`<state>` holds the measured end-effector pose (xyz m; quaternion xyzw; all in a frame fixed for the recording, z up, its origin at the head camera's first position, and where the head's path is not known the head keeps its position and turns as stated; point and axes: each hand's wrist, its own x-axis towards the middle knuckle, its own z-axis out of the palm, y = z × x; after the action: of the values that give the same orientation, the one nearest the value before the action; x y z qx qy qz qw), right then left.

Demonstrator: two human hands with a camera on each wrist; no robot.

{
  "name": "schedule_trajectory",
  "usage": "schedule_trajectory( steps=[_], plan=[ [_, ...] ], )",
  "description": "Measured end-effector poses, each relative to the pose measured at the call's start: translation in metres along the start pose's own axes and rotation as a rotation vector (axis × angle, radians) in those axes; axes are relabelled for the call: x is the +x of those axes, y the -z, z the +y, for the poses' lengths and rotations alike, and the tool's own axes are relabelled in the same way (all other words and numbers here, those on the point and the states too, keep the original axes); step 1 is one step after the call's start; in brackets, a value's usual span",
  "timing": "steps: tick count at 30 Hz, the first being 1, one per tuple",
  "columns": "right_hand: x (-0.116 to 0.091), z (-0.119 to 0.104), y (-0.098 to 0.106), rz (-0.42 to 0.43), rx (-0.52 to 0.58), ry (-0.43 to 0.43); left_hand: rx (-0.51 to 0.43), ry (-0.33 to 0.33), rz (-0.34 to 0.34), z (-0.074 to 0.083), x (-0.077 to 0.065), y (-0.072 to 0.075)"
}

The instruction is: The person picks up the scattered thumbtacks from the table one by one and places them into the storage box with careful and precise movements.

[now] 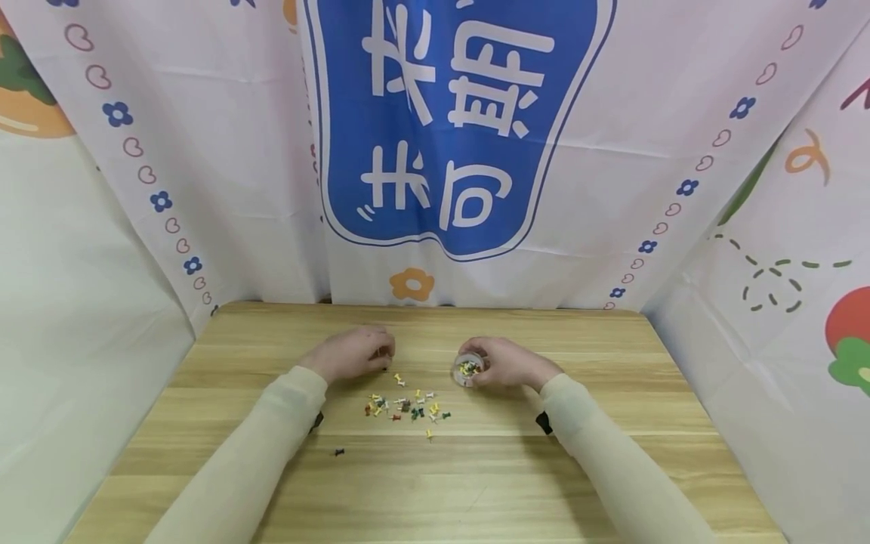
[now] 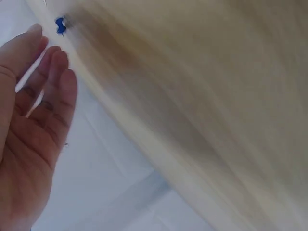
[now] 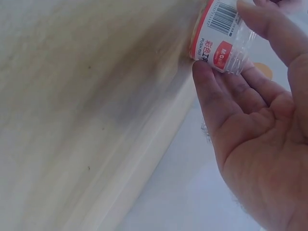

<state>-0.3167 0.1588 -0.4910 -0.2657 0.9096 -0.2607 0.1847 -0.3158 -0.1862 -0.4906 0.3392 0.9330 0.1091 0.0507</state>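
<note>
My right hand (image 1: 506,364) grips a small clear plastic jar (image 3: 216,36) between thumb and fingers. The jar carries a red and white label reading "PUSH PIN", and from above several coloured push pins show inside its open mouth. To the left, my left hand (image 1: 350,353) is low over the table with fingers loosely bent. In the left wrist view, a blue push pin (image 2: 60,25) stands just beyond its fingertips, with a gap between thumb and fingers. Several loose push pins (image 1: 414,414), in yellow, white, green and red, lie scattered nearer to me, between the two hands.
A dark push pin (image 1: 339,452) lies apart at the front left, and a yellow one (image 1: 430,434) sits in front of the scatter. The wooden table (image 1: 516,483) ends at a printed cloth (image 1: 258,249) hanging behind it.
</note>
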Motion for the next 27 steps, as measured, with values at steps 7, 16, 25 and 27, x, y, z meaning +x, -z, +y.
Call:
schedule_trajectory(
  steps=[7,16,25,27],
  plan=[
    [0.002,0.002,0.001,-0.02,-0.011,0.01,0.021,0.04,-0.032,0.003,0.0,-0.009],
    [0.003,0.011,-0.002,-0.023,0.083,0.015,0.017,0.013,-0.024,0.003,-0.001,-0.009],
    [0.005,0.018,-0.004,-0.037,0.134,0.015,0.004,0.008,-0.033,0.003,-0.001,-0.008],
    [0.005,0.018,-0.004,-0.041,0.135,0.01,0.0,0.005,-0.033,0.004,-0.001,-0.007]
  ],
)
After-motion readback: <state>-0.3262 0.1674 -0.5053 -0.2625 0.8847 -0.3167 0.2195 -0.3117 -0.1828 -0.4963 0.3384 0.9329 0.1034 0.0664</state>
